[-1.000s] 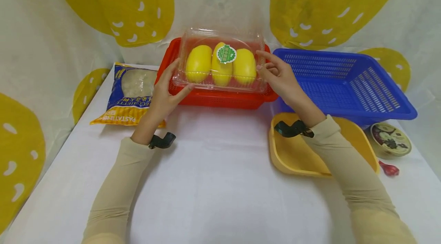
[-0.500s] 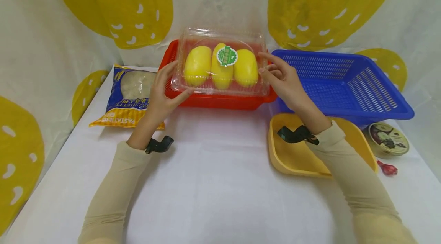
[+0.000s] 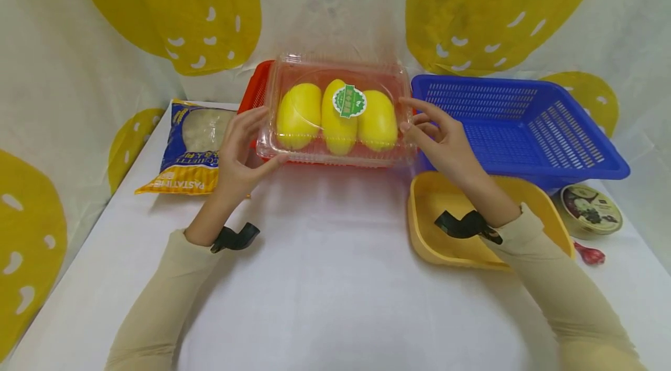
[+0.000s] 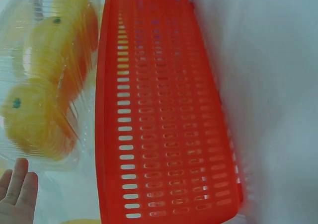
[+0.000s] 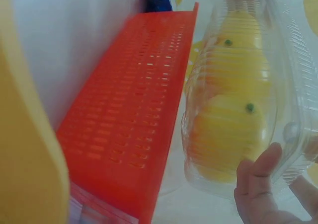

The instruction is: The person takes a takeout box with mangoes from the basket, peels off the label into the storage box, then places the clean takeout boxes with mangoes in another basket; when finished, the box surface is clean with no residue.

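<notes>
A clear plastic clamshell box [image 3: 335,152] holds three yellow mangoes [image 3: 299,115] and bears a green-and-white sticker [image 3: 349,101]. My left hand [image 3: 240,155] grips the box's left end, with its thumb at the front edge. At the other end, my right hand [image 3: 442,141] pinches the side between thumb and fingers. Both wrist views show the box raised over the red basket [image 4: 164,100], apart from it. The right wrist view shows green stem ends on the mangoes [image 5: 226,134]. From the head, the box covers most of the basket.
Left of the basket lies a blue-and-orange pasta bag [image 3: 191,149]. To the right stand a blue basket [image 3: 524,126] and a yellow tub [image 3: 427,243], partly under my right forearm. A round lidded container [image 3: 591,211] and a small red item [image 3: 589,254] sit at the far right.
Both hands have drawn the box of mangoes toward me, lower in the head view, keeping their hold at its two ends. The red basket and the other items stay in place.
</notes>
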### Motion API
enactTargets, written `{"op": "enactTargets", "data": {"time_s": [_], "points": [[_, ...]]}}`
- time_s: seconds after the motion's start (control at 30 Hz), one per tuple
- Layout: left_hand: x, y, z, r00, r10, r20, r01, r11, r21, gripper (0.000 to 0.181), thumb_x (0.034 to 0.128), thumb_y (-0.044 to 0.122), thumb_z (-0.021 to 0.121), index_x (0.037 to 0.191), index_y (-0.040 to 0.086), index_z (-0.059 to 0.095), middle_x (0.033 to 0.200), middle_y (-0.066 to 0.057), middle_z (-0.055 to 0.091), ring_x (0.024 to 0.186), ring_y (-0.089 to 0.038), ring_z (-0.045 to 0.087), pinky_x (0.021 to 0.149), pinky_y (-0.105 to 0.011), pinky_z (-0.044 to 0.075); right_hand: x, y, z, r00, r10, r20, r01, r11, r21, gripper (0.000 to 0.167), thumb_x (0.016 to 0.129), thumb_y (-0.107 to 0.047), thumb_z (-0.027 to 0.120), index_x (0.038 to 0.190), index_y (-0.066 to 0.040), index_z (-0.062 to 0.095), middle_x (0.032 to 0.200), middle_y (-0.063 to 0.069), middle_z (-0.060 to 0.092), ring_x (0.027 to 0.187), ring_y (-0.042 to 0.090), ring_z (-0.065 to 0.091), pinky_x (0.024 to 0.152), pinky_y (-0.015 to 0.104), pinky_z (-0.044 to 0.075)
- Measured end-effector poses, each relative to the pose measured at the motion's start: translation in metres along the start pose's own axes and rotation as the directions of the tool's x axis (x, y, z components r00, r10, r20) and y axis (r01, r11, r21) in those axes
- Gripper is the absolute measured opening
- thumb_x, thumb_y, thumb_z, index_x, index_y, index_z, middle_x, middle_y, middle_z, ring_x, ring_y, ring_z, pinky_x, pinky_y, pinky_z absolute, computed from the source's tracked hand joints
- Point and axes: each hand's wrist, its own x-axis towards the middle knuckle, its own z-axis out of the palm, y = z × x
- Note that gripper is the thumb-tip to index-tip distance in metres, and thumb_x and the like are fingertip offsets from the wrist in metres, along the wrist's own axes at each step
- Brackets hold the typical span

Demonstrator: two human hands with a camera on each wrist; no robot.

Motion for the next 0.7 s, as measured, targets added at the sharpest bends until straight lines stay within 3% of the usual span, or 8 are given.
{"op": "enactTargets", "data": {"time_s": [0.2,0.37,0.5,0.7], "points": [[-0.012,0.009,-0.001,1.0,-0.003,-0.009,0.003,0.999,0.051,0.072,0.0806,0.032,0.08,0.132,-0.008,0.05,0.138,-0.002,0.048,0.128,-0.027,0.045,0.107,-0.032,0.042,-0.015,0.0,-0.002,1.0,0.005,0.016,-0.005,1.0,0.0,0.041,0.098,-0.014,0.058,0.139,-0.014,0.055,0.101,0.006,0.055,0.085,0.013,0.064,0.069,0.017,0.053],[-0.019,0.015,-0.001,1.0,-0.007,-0.011,0.007,0.999,0.031,0.07,0.0786,0.027,0.082,0.13,-0.01,0.051,0.137,-0.004,0.047,0.127,-0.029,0.044,0.102,-0.029,0.046,-0.025,-0.002,-0.002,0.999,0.032,0.024,-0.031,0.999,-0.035,0.041,0.099,-0.016,0.058,0.14,-0.017,0.054,0.105,0.006,0.055,0.091,0.012,0.064,0.067,0.018,0.055],[-0.019,0.018,-0.001,1.0,-0.01,0.017,0.01,1.0,0.008,0.07,0.0779,0.023,0.083,0.13,-0.011,0.051,0.138,-0.004,0.046,0.127,-0.03,0.042,0.101,-0.029,0.047,-0.033,-0.002,-0.003,1.0,0.014,0.007,-0.014,0.999,-0.043,0.042,0.098,-0.013,0.058,0.14,-0.015,0.054,0.106,0.005,0.055,0.094,0.012,0.064,0.073,0.017,0.055],[-0.024,0.022,0.0,0.997,0.031,0.073,-0.033,0.999,0.028,0.075,0.077,0.036,0.083,0.126,-0.013,0.052,0.136,-0.004,0.047,0.126,-0.029,0.043,0.102,-0.03,0.046,-0.052,0.0,-0.005,1.0,-0.009,-0.014,0.009,1.0,-0.008,0.043,0.096,-0.004,0.059,0.138,-0.013,0.056,0.107,0.006,0.055,0.093,0.012,0.063,0.074,0.014,0.054]]}}
